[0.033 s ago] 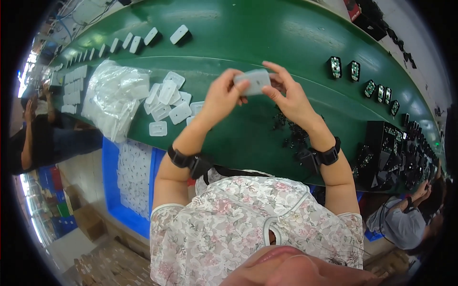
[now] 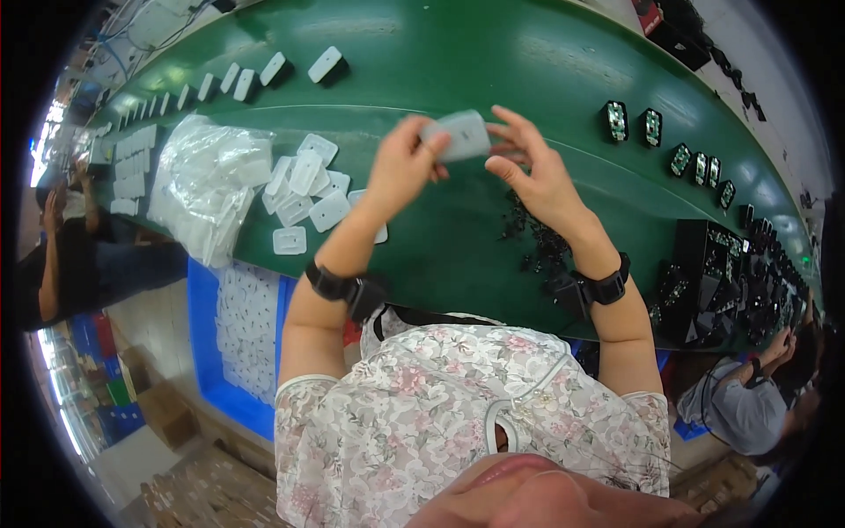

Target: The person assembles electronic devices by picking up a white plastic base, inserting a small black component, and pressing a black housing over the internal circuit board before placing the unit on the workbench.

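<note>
One white cover (image 2: pixel 466 136), edge in left hand (image 2: pixel 403 169), has open table (image 2: pixel 431 55) beyond.

Right of the bag (image 2: pixel 207 180) lie loose covers (image 2: pixel 305 172); behind it, a row of cases (image 2: pixel 207 87); before it, a bin (image 2: pixel 203 334).

Brown cardboard box (image 2: pixel 167 415), grey-shirted person (image 2: pixel 744 409)

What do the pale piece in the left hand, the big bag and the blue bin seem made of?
Pale piece in the left hand: probably molded plastic, matte, from its even surface and rounded corners. Bag: apparently thin clear plastic film, from its shiny creases. Blue bin: likely rigid plastic, smooth, from its uniform color.
</note>
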The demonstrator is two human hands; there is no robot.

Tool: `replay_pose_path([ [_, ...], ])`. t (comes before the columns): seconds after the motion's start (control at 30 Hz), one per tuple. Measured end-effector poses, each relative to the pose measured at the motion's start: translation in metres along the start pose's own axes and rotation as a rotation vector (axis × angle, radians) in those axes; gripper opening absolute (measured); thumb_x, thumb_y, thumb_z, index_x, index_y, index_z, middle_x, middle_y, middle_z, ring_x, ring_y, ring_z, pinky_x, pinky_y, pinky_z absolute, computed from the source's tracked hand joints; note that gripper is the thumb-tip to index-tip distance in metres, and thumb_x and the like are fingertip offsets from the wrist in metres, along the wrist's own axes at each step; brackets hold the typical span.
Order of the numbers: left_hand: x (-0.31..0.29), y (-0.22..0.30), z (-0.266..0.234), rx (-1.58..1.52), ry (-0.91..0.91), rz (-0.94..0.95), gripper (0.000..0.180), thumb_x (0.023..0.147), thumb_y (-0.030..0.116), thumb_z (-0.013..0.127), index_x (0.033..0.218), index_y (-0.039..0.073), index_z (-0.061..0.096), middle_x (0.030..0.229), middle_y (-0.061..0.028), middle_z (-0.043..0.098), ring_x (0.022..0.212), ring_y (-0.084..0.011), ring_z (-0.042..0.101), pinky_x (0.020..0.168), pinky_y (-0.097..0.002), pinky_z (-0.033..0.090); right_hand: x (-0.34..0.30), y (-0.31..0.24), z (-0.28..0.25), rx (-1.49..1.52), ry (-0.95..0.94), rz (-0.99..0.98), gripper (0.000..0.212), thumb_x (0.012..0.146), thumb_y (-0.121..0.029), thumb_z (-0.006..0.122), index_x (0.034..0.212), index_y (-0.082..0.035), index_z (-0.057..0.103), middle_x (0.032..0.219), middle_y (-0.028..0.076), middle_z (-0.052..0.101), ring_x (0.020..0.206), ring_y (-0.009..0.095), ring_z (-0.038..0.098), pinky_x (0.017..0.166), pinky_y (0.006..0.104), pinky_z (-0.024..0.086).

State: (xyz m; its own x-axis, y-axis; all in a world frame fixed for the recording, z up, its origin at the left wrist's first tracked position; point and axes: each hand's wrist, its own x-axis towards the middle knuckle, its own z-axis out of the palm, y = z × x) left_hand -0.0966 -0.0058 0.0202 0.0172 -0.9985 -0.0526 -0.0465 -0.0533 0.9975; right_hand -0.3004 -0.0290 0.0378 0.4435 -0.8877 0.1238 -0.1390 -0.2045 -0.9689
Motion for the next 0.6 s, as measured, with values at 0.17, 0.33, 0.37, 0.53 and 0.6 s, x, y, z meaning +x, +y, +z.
replay_pose_path([
  [0.17, 0.091, -0.037, -0.059, 0.015, 0.169, -0.054, 0.026, 0.091, 0.021, 0.057, 0.094, -0.005, 0.053, 0.076, -0.014, 0.066, 0.052, -0.0124, 0.058, 0.046, -0.0224, 0.044, -0.012, -0.006, -0.038, -0.065, 0.113, -0.037, 0.037, 0.092, -0.02, 0.057, 0.125, -0.003, 0.05, 0.119, 0.011, 0.057, 0.097, 0.014, 0.058, 0.084, 0.0272, 0.046],
  [0.33, 0.141, -0.043, -0.081, 0.173, 0.108, -0.236, 0.042, 0.089, 0.033, 0.059, 0.098, -0.007, 0.054, 0.078, -0.0151, 0.067, 0.056, -0.0144, 0.061, 0.051, -0.0215, 0.049, -0.042, 0.0, -0.08, -0.03, 0.256, 0.086, 0.027, 0.094, -0.017, 0.053, 0.116, -0.001, 0.056, 0.109, 0.009, 0.062, 0.091, 0.012, 0.059, 0.08, 0.0241, 0.046],
  [0.37, 0.144, -0.037, -0.09, 0.227, 0.049, -0.271, 0.044, 0.089, 0.035, 0.059, 0.099, -0.007, 0.054, 0.078, -0.0146, 0.067, 0.056, -0.0143, 0.061, 0.051, -0.0217, 0.049, -0.046, -0.001, -0.083, -0.029, 0.308, 0.111, 0.025, 0.093, -0.016, 0.055, 0.113, 0.0, 0.058, 0.103, 0.007, 0.064, 0.088, 0.011, 0.059, 0.077, 0.0234, 0.045],
  [0.53, 0.14, -0.036, -0.112, 0.473, 0.027, -0.409, 0.05, 0.089, 0.042, 0.055, 0.097, -0.008, 0.058, 0.076, -0.0125, 0.068, 0.053, -0.0133, 0.06, 0.048, -0.0226, 0.049, -0.055, 0.011, -0.059, -0.492, 0.215, 0.153, 0.024, 0.083, -0.011, 0.066, 0.106, -0.003, 0.061, 0.097, 0.005, 0.063, 0.081, 0.011, 0.058, 0.071, 0.0223, 0.045],
  [0.6, 0.141, -0.048, -0.12, 0.573, -0.012, -0.378, 0.047, 0.087, 0.04, 0.056, 0.082, -0.006, 0.064, 0.068, -0.0122, 0.067, 0.053, -0.0154, 0.061, 0.049, -0.0272, 0.05, -0.053, 0.013, -0.038, -0.75, 0.111, 0.035, 0.028, 0.077, -0.012, 0.07, 0.103, -0.005, 0.061, 0.098, 0.008, 0.059, 0.084, 0.021, 0.059, 0.072, 0.0275, 0.047],
])
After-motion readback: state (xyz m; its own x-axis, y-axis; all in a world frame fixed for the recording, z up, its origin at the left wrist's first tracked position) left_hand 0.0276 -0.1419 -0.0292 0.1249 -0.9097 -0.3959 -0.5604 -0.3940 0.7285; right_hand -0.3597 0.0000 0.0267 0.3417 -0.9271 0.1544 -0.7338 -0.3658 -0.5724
